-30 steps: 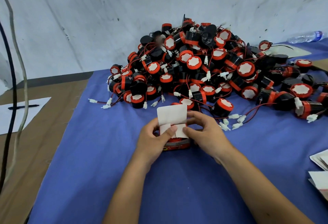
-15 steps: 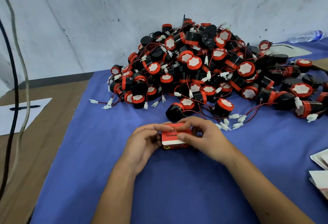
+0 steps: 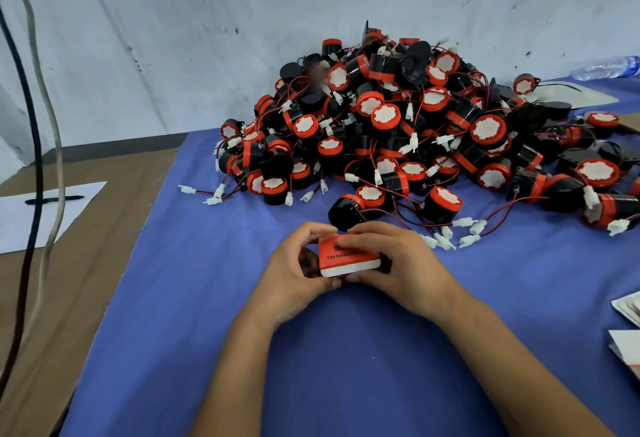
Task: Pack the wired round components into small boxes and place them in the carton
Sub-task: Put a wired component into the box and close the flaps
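1. Head view, nearest first: both my forearms reach out over the blue cloth [image 3: 346, 350], which covers the work surface under my grip.
2. My left hand [image 3: 294, 284] curls round the left end of the small box [image 3: 346, 256], fingers over its far edge and thumb at the near corner.
3. My right hand [image 3: 405, 270] grips the right end of that box, fingers lying across its red top and thumb under the white near edge. So both hands are clenched on the one box, which sits just above the cloth between them. Black lettering shows on its red face, too small for me to read.
4. To the right of my grip, at the frame's edge, lie some flat white card pieces [image 3: 628, 332], well apart from my hands.
5. Just beyond my fingertips lies one black round component [image 3: 346, 211], close enough to crowd the box's far side. Its red wires and the loose white connectors [image 3: 446, 234] spread over the cloth just right of my right hand.
6. Farther out rises the pile of wired round components [image 3: 398, 125], black bodies with red rims and white faces, heaped against the white wall [image 3: 173, 38].
7. Far left of my grip, a pen [image 3: 53, 199] rests on a white sheet [image 3: 20, 218] on brown cardboard [image 3: 86, 280]; two hanging cables [image 3: 38, 125] cross in front of it.
8. Far right, beyond the pile, a clear plastic bottle [image 3: 606, 67] lies on its side.
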The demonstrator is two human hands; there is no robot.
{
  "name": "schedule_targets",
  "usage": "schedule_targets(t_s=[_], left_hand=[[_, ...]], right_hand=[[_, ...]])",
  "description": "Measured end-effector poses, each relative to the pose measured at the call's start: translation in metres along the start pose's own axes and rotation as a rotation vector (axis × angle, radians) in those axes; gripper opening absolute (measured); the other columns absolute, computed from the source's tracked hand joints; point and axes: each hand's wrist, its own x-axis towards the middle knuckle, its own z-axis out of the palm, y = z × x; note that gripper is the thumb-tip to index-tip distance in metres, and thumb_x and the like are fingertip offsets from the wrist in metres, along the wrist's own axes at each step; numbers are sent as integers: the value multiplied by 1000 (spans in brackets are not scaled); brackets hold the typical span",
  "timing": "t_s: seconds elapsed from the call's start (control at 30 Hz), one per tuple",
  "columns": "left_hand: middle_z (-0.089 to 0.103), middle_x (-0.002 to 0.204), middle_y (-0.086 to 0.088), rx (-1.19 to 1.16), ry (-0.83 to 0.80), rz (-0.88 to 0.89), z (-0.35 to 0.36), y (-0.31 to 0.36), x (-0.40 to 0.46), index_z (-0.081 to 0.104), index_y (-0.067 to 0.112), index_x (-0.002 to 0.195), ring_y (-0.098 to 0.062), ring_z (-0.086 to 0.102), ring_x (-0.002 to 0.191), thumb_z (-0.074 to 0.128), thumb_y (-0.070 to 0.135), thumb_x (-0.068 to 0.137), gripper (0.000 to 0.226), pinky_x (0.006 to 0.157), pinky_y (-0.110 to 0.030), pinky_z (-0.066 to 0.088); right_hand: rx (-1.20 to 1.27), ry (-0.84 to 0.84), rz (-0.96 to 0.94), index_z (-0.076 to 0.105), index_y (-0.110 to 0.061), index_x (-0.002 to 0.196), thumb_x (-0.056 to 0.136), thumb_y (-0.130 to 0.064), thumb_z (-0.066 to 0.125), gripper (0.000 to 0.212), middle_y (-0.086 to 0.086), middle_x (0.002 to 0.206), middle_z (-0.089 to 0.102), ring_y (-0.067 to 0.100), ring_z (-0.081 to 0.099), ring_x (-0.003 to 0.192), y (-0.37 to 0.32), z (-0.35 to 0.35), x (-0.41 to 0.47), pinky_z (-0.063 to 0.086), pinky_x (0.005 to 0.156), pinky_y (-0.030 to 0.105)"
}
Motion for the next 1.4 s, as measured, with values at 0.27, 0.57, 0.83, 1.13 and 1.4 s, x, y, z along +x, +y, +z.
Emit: schedule_targets(t_s=[0.27, 0.57, 0.83, 1.13, 1.4], left_hand=[[70, 115, 14, 34, 34, -1, 4, -1, 4, 62, 36, 125, -11, 70, 94, 87, -3, 72, 70, 84, -37, 63], [67, 123, 14, -1, 61, 26, 3, -3, 4, 63, 34, 126, -11, 68, 112, 87, -3, 69, 72, 90, -38, 62], [69, 120, 12, 104, 378, 209, 11, 2, -1, 81, 30, 96, -9, 70, 96, 91, 3, 74, 36, 71, -23, 59], [73, 116, 1, 502, 465, 386, 38, 6, -7, 79, 11, 117, -16, 66, 109, 84, 9, 84, 33, 96, -28, 53], [64, 137, 7, -41, 265, 91, 24, -2, -5, 74, 26, 123, -1, 57, 131, 88, 7, 80, 50, 99, -23, 55]], right_hand=[[-30, 97, 78, 64, -39, 131, 107, -51, 36, 38, -23, 116, 64, 6, 48, 110, -11, 4, 1, 37, 91, 22], [286, 65, 182, 76, -38, 118, 94, -20, 74, 30, -21, 136, 57, 6, 48, 132, -6, 8, 0, 46, 107, 30], [238, 248, 176, 81, -21, 109, 91, -5, 76, 26, -11, 130, 69, 0, 58, 128, -10, 15, 0, 52, 106, 32], [26, 254, 86, 74, -8, 107, 92, -9, 75, 15, 3, 137, 65, 0, 44, 135, -13, 17, -5, 41, 116, 33], [-8, 308, 108, 76, -34, 117, 92, -45, 70, 28, -19, 118, 63, 4, 62, 111, -10, 8, -1, 56, 86, 37]])
